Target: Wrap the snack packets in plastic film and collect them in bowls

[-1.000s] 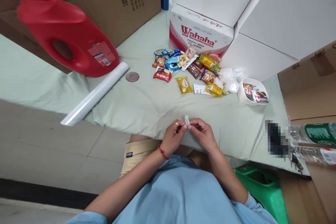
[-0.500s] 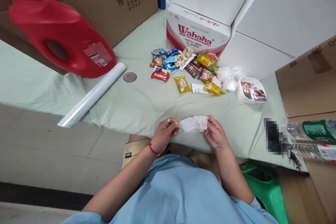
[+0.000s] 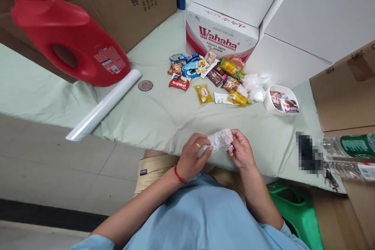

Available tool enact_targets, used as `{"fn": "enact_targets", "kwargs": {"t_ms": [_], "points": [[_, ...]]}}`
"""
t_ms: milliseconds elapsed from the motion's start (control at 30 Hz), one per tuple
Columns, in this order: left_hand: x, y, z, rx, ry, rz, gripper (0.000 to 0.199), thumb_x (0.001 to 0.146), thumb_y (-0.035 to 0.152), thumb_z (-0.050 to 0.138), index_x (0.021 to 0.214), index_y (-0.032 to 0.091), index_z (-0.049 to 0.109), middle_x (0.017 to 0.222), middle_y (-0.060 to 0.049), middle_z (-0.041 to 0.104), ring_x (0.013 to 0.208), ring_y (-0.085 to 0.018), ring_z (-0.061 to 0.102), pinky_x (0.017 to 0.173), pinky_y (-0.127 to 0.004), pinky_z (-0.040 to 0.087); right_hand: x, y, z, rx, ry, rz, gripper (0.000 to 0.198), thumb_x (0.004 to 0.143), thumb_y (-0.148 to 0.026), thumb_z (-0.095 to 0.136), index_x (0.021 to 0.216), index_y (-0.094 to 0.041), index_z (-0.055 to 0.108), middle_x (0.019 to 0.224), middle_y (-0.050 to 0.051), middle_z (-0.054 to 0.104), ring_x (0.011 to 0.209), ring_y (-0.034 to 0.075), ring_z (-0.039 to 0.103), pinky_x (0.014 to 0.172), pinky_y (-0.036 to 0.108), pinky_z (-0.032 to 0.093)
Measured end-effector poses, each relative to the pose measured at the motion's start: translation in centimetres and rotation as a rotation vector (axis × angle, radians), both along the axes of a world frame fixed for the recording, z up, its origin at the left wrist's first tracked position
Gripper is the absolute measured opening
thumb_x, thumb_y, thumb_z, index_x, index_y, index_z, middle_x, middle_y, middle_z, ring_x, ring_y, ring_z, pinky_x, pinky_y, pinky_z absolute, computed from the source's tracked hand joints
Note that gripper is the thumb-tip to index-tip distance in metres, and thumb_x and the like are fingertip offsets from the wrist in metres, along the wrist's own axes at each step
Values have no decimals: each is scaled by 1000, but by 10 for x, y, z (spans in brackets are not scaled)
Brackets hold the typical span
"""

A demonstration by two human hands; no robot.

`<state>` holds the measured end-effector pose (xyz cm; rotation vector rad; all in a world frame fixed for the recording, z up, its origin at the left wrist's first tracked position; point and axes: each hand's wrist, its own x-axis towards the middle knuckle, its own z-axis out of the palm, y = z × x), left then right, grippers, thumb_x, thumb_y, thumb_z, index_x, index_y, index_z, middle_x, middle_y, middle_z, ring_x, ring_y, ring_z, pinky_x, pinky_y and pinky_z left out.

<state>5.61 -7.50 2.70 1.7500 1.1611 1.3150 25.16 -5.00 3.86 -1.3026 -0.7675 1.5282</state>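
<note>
A crumpled clear plastic bag (image 3: pixel 220 140) is stretched between my two hands just over the table's front edge. My right hand (image 3: pixel 241 150) is closed on the bag's right end, thumb and fingertips pinching it. At the left end, my left hand (image 3: pixel 195 155) grips the plastic between its thumb and curled fingers; a ring and a red wrist cord show on it. Beyond my hands lie several wrapped snacks, among them a yellow packet (image 3: pixel 203 93) and a red packet (image 3: pixel 179 82). More crumpled clear bags (image 3: pixel 257 86) lie to the right of the snacks.
A white bowl (image 3: pixel 271 107) with snacks stands on the right. On the left are a red jug (image 3: pixel 88 58), a white roll (image 3: pixel 104 105) and a round brown disc (image 3: pixel 145 85). A Wahaha carton (image 3: pixel 221 39) stands behind. Plastic bottles (image 3: pixel 356 146) and keys (image 3: pixel 331 177) lie far right.
My left hand has moved right and taken a grip further along the bag. The plastic is now more bunched and shorter between my hands. My right hand has hardly moved.
</note>
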Motion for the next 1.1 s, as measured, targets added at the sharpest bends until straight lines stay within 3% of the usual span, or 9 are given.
{"fn": "enact_targets", "kwargs": {"t_ms": [200,300,433,633,733,867,967,1033,1100], "points": [[25,2,-8,-45,73,-35,20,93,37,71,103,21,63,95,-7,67,89,-21,63,78,-33,52,-18,-4,6,-57,75,49,46,70,-54,88,86,-20,61,65,-9,55,37,-1,32,31,11,24],[23,3,-11,-87,50,-83,11,97,31,63,95,21,65,93,-5,66,87,-19,63,79,-32,50,-18,-5,5,-112,138,69,46,68,-52,89,87,-20,60,63,-9,54,37,-1,28,32,11,22],[15,3,-8,-186,-32,-85,20,100,28,55,82,21,61,81,-1,61,76,-15,58,72,-28,46,-10,-3,3,-178,151,98,46,67,-50,90,88,-21,60,59,-11,48,37,-1,24,31,12,18],[19,3,-4,-299,-134,-91,23,93,42,66,87,20,63,84,-2,60,79,-16,55,75,-29,45,-18,-5,2,-38,-43,117,42,77,-55,83,85,-21,59,60,-9,50,38,2,30,33,15,19],[17,7,-7,-437,-292,-89,31,94,48,63,82,20,62,81,-1,59,77,-15,54,73,-29,44,-17,-3,5,-34,-35,197,41,79,-56,81,84,-22,58,54,-11,45,37,3,27,34,16,19],[4,12,-11,-692,-579,-145,42,86,59,69,81,20,58,76,1,57,72,-13,52,70,-27,48,1,4,7,-78,-8,165,42,75,-53,86,84,-21,60,53,-11,41,39,3,23,34,16,18],[0,13,-11,-739,-613,-77,46,82,63,72,80,20,55,78,2,55,74,-14,54,70,-29,54,8,3,4,-37,-6,63,46,76,-62,82,93,-22,67,68,-4,56,51,7,43,41,17,36],[1,11,-11,-685,-528,43,45,83,63,70,81,21,54,79,3,54,73,-14,56,69,-30,55,4,-2,1,4,3,13,58,80,-76,70,104,-23,71,90,3,67,72,14,59,56,23,52],[4,9,-10,-601,-416,121,41,86,60,68,83,21,55,79,2,56,71,-14,60,69,-30,55,-2,-8,-3,38,-42,28,64,81,-80,66,112,-24,72,109,7,70,94,20,63,72,29,58]]}}
